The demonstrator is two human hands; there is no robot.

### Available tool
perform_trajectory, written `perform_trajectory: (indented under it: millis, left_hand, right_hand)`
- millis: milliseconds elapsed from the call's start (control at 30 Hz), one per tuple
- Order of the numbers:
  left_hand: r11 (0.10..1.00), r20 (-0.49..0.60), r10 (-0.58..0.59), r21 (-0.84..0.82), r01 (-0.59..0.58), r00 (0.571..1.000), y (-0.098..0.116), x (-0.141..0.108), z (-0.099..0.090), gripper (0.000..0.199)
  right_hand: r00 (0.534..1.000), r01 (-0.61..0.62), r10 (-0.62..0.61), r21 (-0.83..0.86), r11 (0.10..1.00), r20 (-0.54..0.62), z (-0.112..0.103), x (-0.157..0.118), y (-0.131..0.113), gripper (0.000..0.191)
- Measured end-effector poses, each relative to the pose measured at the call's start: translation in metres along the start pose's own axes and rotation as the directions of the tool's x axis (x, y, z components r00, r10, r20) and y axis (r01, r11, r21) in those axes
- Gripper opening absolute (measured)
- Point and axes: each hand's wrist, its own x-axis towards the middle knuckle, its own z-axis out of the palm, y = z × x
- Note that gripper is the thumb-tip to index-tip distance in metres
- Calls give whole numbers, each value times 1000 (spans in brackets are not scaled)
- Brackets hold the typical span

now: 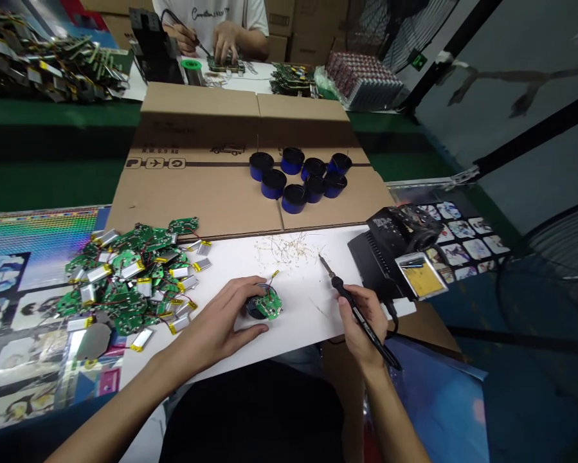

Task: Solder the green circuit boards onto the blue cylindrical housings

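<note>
Green circuit board (269,305), round and glossy, lies on a dark round cup (254,311) near the middle of the white sheet (308,328), with thin wires curling off its top edge. Left hand (216,318) sits just beside it, palm down, fingers (243,290) curved toward the board's left edge and thumb stretched along below; I cannot tell whether they grip it or only rest there. Right hand (361,321) sits toward the sheet's right side, fingers clamped around the black handle of a soldering iron (361,316) held like a pen, its thin metal tip pointing up and away, well apart from the board. Fine wire clippings (283,249) lie scattered beyond the board on the sheet.

Left of the sheet is a heap of green boards (129,276) mixed with flat silver batteries (141,339). Right of it stand a black soldering station (395,247) and a small tray (421,275) holding a yellow sponge. Beyond the sheet, a flattened cardboard box (250,125) carries eight blue tubs (293,180) with black tops. Farthest away, a co-worker's hands (225,42) work over more boards.
</note>
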Motion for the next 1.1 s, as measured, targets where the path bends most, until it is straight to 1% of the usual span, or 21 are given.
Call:
perform_trajectory:
  millis: [133, 233, 300, 333, 400, 433, 467, 533, 600, 667, 700, 733, 767, 800, 833, 867, 933, 967, 1033, 1067, 1100]
  left_hand:
    - [999, -31, 14, -50, -16, 999, 2, 3, 2, 38]
    - [992, -40, -27, -127, 22, 999, 4, 2, -9, 41]
    - [984, -67, -81, -166, 69, 994, 5, 0, -25, 45]
    - [980, -101, -111, -175, 92, 989, 5, -1, -36, 46]
    - [977, -227, -162, -177, 123, 960, 0, -2, -64, 47]
    - [977, -314, -179, -169, 131, 932, -6, -2, -81, 47]
    - [978, -408, -188, -159, 133, 893, -14, -2, -98, 49]
    - [983, -592, -182, -114, 143, 785, -38, 1, -135, 57]
    - [979, -713, -183, -66, 195, 677, -69, 4, -171, 60]
    - [941, -768, -239, -30, 338, 595, -102, 9, -202, 59]
    - [909, -791, -275, -27, 417, 547, -117, 10, -213, 56]
    - [865, -807, -316, -30, 500, 498, -131, 12, -223, 53]
    - [817, -808, -361, -33, 575, 465, -142, 14, -230, 50]
    - [771, -802, -403, -38, 635, 441, -152, 15, -235, 48]
    - [735, -790, -438, -41, 677, 429, -158, 16, -238, 46]
    - [713, -776, -464, -40, 700, 428, -163, 17, -240, 45]
    - [709, -764, -472, -31, 705, 440, -166, 18, -241, 44]
    - [716, -770, -457, -22, 697, 445, -163, 19, -241, 44]
    - [731, -806, -399, 7, 682, 437, -152, 21, -237, 39]
    - [748, -820, -359, 33, 662, 446, -143, 22, -232, 36]
    - [772, -815, -324, 66, 632, 481, -132, 25, -226, 33]
  right_hand:
    - [999, 40, -40, 61, 997, -1, -1, -5, -7, 25]
    - [995, 89, -87, 68, 994, -42, 3, -13, -12, 31]
    - [991, 122, -118, 83, 989, -59, 7, -21, -15, 31]
    - [991, 129, -125, 94, 987, -54, 10, -25, -16, 31]
    - [991, 133, -132, 100, 986, -14, 16, -31, -19, 33]
    - [990, 138, -141, 97, 986, 15, 19, -33, -21, 34]
    - [987, 151, -156, 96, 984, 48, 23, -35, -22, 34]
    - [976, 184, -194, 106, 977, 98, 30, -38, -25, 33]
    - [963, 213, -230, 128, 969, 138, 37, -40, -24, 30]
    - [954, 216, -239, 134, 967, 182, 42, -41, -20, 26]
    - [950, 214, -238, 133, 968, 204, 44, -42, -18, 25]
    - [946, 212, -237, 132, 968, 221, 45, -42, -15, 24]
    - [944, 211, -236, 131, 969, 230, 46, -42, -13, 23]
    - [943, 214, -239, 128, 968, 231, 46, -42, -11, 22]
    - [942, 223, -247, 126, 967, 228, 46, -42, -9, 22]
    - [939, 237, -259, 122, 964, 224, 45, -42, -8, 21]
    - [937, 260, -277, 105, 960, 214, 45, -42, -7, 20]
    - [936, 267, -282, 96, 959, 208, 46, -42, -6, 20]
    - [936, 281, -292, 84, 956, 195, 47, -42, -6, 20]
    - [935, 291, -301, 81, 953, 189, 48, -42, -6, 20]
    - [933, 301, -310, 79, 950, 185, 48, -42, -7, 20]
